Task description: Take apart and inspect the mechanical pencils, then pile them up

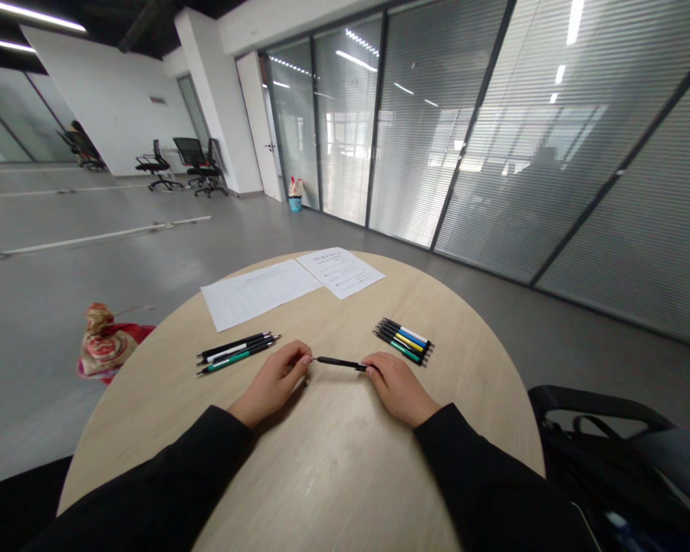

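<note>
Above the middle of the round table, a slim black pen (339, 363) lies crosswise between my two hands. My right hand (399, 386) is closed around its right end, thumb and fingers pressed together. At the thin, light-coloured left tip, my left hand (279, 381) is closed in a pinch; whether a small part sits in those fingertips is hidden. To the left lies a small group of pens (238, 353), black with white and green sections. A neat row of several pens (403, 340) with white, blue, yellow and green barrels lies beyond my right hand.
Two printed sheets, a wide one (261, 293) and a smaller one (341, 272), lie near the far edge of the table (333, 475). A patterned bag (108, 345) is at the left beyond the table. A black chair (603, 406) stands close on the right.
</note>
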`<state>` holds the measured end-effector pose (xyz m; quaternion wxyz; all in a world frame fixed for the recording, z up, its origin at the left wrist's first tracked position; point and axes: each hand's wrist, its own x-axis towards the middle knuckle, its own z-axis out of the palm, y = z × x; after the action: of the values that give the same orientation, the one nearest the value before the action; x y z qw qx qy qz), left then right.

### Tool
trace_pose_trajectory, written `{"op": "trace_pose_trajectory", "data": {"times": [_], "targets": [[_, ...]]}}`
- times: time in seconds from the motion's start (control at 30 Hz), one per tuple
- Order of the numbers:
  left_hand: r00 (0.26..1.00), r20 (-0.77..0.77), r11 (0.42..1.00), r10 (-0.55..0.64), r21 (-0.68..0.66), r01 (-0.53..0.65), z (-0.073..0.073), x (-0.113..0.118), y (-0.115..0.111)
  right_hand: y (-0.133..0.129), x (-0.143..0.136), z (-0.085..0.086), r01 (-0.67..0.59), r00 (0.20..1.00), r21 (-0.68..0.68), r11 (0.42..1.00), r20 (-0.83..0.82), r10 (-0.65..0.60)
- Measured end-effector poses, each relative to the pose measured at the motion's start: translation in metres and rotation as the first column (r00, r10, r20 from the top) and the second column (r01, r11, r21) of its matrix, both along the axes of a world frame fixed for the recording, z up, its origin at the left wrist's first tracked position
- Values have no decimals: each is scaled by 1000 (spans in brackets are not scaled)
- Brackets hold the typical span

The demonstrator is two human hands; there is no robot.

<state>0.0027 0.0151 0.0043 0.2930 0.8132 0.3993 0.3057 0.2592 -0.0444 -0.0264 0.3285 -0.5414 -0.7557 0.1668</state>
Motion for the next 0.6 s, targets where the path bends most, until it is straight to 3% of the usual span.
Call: {"op": "trace_pose_trajectory", "data": {"times": [0.33,0.6], "targets": [[992,-126,998,10,60,-2,0,0,1,0,0,-1,8,999,32,999,47,-9],[994,-113,1000,-4,21,6,0,2,-2,0,-1,-2,-7,999,20,1000,40,7]]}}
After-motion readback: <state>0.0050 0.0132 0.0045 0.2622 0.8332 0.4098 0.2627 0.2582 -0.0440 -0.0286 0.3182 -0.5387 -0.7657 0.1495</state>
